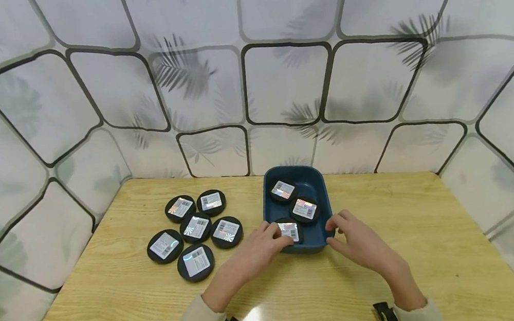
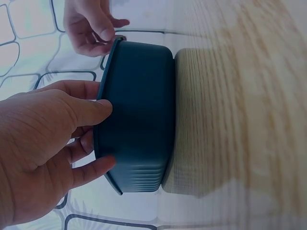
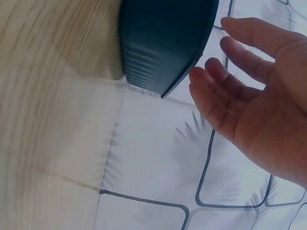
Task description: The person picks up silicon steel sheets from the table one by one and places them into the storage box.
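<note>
A blue-green bin (image 1: 310, 243) holds three black round discs with shiny labels. My left hand (image 1: 257, 251) is over its front left corner, overlapping the edge of the nearest disc (image 1: 289, 231). In the left wrist view, the left thumb (image 2: 103, 111) and the other fingers are spread at the rim, some passing behind it. No disc shows between them; contact with the disc is unclear. My right hand (image 1: 362, 241), fingers loosely bent, is by the bin's right rim. From the right wrist, that hand (image 3: 254, 100) appears empty and just apart from the wall.
Several more labelled discs (image 1: 196, 263) lie flat in a loose group on the wooden table (image 1: 113, 308), left of the bin. A patterned fabric wall (image 1: 213, 87) encloses the table at the back and sides. Inside the bin are a middle disc (image 1: 304, 209) and a rear disc (image 1: 283, 190).
</note>
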A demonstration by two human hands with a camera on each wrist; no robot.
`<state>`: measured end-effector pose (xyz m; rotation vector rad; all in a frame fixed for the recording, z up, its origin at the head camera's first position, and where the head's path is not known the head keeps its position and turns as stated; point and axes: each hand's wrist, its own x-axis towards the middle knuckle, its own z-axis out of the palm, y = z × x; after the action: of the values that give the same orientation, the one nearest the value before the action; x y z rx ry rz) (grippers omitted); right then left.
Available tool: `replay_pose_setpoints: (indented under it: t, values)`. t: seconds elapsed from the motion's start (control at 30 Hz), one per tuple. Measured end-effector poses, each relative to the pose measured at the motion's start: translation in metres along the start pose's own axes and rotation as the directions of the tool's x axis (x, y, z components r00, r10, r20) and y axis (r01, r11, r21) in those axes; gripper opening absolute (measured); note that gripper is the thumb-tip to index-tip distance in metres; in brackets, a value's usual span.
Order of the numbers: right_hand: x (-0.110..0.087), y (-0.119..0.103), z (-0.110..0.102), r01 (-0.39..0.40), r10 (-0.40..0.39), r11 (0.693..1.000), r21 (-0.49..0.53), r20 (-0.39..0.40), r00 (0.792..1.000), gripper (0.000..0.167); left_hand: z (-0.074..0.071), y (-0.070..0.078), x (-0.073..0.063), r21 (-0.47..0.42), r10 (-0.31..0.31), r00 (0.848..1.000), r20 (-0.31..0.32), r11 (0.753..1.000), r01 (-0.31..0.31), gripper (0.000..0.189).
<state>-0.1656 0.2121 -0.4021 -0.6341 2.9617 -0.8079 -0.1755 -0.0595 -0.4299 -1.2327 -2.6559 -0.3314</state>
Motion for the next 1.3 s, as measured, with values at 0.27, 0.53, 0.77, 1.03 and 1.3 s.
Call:
replay_pose_setpoints:
  t: [0.27,0.53,0.77,1.03,1.3]
  values:
    - [0.001,-0.007,0.004,0.11,-0.112,0.988,-0.112,-0.015,0.994,0.026,0.0,-0.003,0.001,0.052,0.018,0.999,-0.044,0.999,-0.016,0.025]
    - [0.001,-0.009,0.012,0.151,-0.157,0.97,-0.191,-0.017,0.987,0.019,0.002,-0.004,0.001,0.069,0.028,0.998,-0.054,0.997,-0.024,0.023]
    - [0.002,-0.013,0.016,0.163,-0.165,0.97,-0.179,0.006,0.986,0.017,0.002,-0.004,0.0,0.073,0.038,0.997,-0.065,0.997,-0.033,0.023]
    - [0.003,-0.012,0.024,0.18,-0.185,0.964,-0.194,-0.007,0.983,0.018,0.003,-0.002,-0.001,0.067,0.047,0.996,-0.077,0.997,-0.042,0.023]
    - [0.005,-0.008,0.03,0.189,-0.199,0.96,-0.207,-0.026,0.98,0.025,0.003,-0.001,-0.001,0.066,0.046,0.997,-0.067,0.997,-0.042,0.025]
